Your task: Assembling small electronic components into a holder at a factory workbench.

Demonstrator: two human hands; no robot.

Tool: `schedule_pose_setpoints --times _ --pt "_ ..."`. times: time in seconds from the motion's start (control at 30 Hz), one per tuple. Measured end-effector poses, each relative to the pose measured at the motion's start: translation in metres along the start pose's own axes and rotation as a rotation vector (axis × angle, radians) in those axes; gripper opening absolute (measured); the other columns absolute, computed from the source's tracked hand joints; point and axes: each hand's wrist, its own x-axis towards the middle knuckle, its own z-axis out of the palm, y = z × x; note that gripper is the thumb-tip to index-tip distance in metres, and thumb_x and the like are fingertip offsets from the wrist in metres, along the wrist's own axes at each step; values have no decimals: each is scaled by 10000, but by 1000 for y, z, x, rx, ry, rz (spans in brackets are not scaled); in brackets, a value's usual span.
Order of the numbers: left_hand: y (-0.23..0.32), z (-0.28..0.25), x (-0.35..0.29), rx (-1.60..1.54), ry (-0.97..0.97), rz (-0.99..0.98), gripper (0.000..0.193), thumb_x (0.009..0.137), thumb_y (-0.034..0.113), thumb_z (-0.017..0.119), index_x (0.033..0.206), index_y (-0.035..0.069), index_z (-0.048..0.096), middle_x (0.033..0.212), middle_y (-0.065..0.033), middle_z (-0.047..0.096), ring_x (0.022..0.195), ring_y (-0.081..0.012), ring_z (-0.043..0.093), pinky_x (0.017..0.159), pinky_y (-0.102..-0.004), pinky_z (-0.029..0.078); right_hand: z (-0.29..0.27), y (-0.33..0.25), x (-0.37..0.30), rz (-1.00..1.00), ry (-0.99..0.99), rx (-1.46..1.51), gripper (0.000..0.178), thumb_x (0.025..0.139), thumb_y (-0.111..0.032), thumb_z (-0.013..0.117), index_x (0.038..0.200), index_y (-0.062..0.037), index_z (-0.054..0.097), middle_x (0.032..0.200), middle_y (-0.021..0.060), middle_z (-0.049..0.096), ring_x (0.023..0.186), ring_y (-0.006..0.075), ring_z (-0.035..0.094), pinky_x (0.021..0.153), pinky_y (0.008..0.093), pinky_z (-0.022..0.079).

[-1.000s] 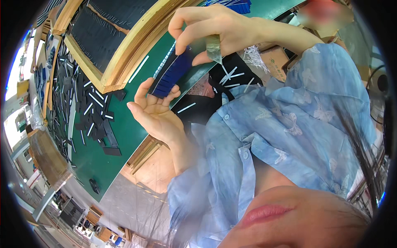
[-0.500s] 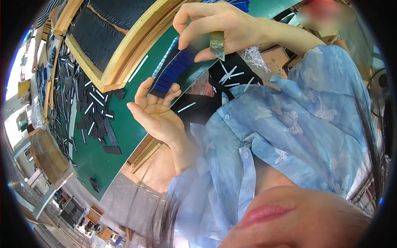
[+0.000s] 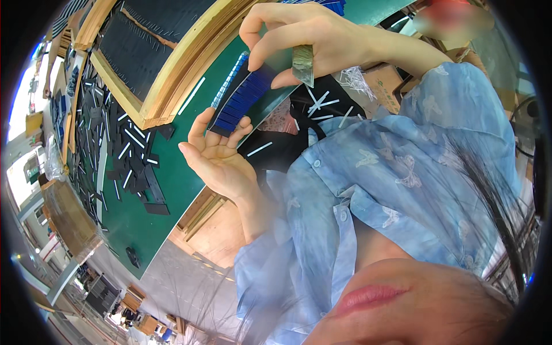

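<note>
A curved black strip with a dense blue fringe (image 3: 237, 104) and a pale edge is held up between my two hands. My left hand (image 3: 223, 164) supports its lower end, with fingers curled behind it and the thumb out to the side. At the upper end, my right hand (image 3: 313, 41) has its index finger and thumb closing on the strip. A shiny, olive-coloured flat piece with a pointed end (image 3: 302, 64) lies against the right hand's fingers; its kind is unclear. Below, black cloth (image 3: 282, 150) on my lap carries several thin white sticks (image 3: 322, 104).
A green table (image 3: 184, 155) extends to the left, bearing a heap of black strips and white sticks (image 3: 123, 138). Wooden frames with dark panels (image 3: 167, 98) stand at its far side. Cardboard boxes (image 3: 382, 86) are on the right. Another person's arm (image 3: 52, 66) shows at far left.
Both hands and the fringed strip stay almost in place, with only a slight shift. Loose hair strands have swung into view on the right and at the bottom.
</note>
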Motion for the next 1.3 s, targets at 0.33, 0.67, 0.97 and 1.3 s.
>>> schedule_pose_setpoints --times 0.33,0.67,0.97,1.3 --pt "0 3 -2 12 -2 -6 633 982 472 256 1098 -97 508 960 -258 617 727 -343 655 638 -361 569 3 2 1 -48 19 -11 340 664 -70 770 969 -68 620 961 80 495 766 217 561 620 290 452" --pt "2 4 -3 31 -31 -1 283 964 167 495 1098 -82 519 885 -188 630 694 -215 666 615 -269 577 7 3 5 23 30 36 280 686 -126 771 936 -64 660 946 69 557 817 216 580 677 304 465" --pt "3 -2 0 -90 -101 -66 293 957 159 512 1133 -75 510 869 -177 634 697 -206 661 619 -254 579 7 -2 5 173 -36 1 275 674 -161 785 918 -90 681 975 46 567 910 206 582 734 320 469" --pt "3 -6 0 -88 -104 -80 296 956 160 514 1139 -74 509 866 -174 637 697 -196 660 617 -255 578 8 -2 7 167 -54 -54 278 668 -184 790 912 -106 679 976 34 571 921 216 585 746 340 468"
